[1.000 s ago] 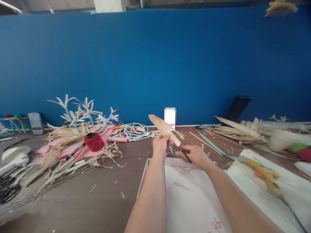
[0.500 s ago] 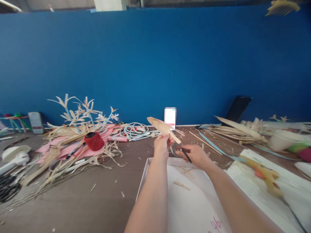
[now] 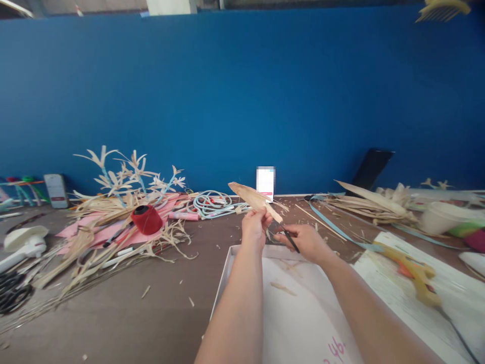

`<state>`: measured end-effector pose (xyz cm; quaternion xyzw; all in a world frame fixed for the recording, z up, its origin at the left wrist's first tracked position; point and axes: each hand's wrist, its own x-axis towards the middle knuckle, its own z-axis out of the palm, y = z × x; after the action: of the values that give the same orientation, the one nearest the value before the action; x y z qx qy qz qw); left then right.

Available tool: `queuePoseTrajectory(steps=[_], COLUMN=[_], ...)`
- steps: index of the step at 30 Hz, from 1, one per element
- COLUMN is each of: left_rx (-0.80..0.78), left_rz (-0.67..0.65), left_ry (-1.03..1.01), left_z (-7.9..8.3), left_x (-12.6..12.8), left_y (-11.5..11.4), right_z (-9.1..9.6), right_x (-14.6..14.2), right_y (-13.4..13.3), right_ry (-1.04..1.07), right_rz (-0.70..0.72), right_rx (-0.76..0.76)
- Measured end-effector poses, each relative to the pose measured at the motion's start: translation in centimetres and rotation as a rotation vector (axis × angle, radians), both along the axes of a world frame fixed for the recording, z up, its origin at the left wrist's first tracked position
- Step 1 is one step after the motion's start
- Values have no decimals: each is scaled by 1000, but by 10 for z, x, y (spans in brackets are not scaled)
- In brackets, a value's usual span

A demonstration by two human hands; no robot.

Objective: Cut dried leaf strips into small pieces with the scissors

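Observation:
My left hand [image 3: 255, 226] is closed, pinching a pale dried husk piece [image 3: 250, 196] between thumb and fingers. The husk is broad and pointed at its far left end and narrows to a strip on the right. My right hand [image 3: 306, 241] is closed around a slim black tool [image 3: 291, 238], whose upper end meets the strip's lower tip; its exact kind is unclear. Both hands are above the far edge of a shallow white box lid [image 3: 299, 313], where a few husk scraps [image 3: 283, 288] lie.
Husk flowers [image 3: 113, 179], a red thread spool [image 3: 146, 219] and a coiled light-blue cable [image 3: 210, 203] are to the left. A lit phone [image 3: 265, 183] leans on the blue wall. At right are a yellow glue gun [image 3: 413, 275] on paper and a husk pile [image 3: 375, 205]. Black-handled scissors [image 3: 15, 293] lie far left.
Almost nothing differs. Both hands keep their holds, and the left hand has shifted very slightly to the right along with the husk strip's lower end.

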<state>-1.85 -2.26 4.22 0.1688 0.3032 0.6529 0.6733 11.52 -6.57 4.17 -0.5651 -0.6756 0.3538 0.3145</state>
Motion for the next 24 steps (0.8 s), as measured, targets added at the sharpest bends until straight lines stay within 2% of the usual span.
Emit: queuePoseTrajectory(steps=[4,7,10,12,14,16,20,24], left_rx=[14,3,3,21,53,87,122,144], left_rz=[3,29,11,-39,-102,-162,-240,-230], left_ry=[-1,21,71,131,209,296,430,514], left_z=[-4,-7,-7,-7,-7,-7,-8,-9], left_x=[-3,-7,-10,-9,-7,-4,-1,0], left_y=[3,7,7,5,3,0,-2,-1], right_z=[-4,-5,-4,-3,-3,-3,-3,-3], right_x=[3,9,15,18,18,16,9,8], right_y=[2,5,10,13,14,14,11,9], right_ry=[-42,-11,149,381,610,724,756,757], right_rz=[-7,-80,-267,-349,-326,-260,-178,-160], right_rx=[29,45,41,50,42,0,-72,-82])
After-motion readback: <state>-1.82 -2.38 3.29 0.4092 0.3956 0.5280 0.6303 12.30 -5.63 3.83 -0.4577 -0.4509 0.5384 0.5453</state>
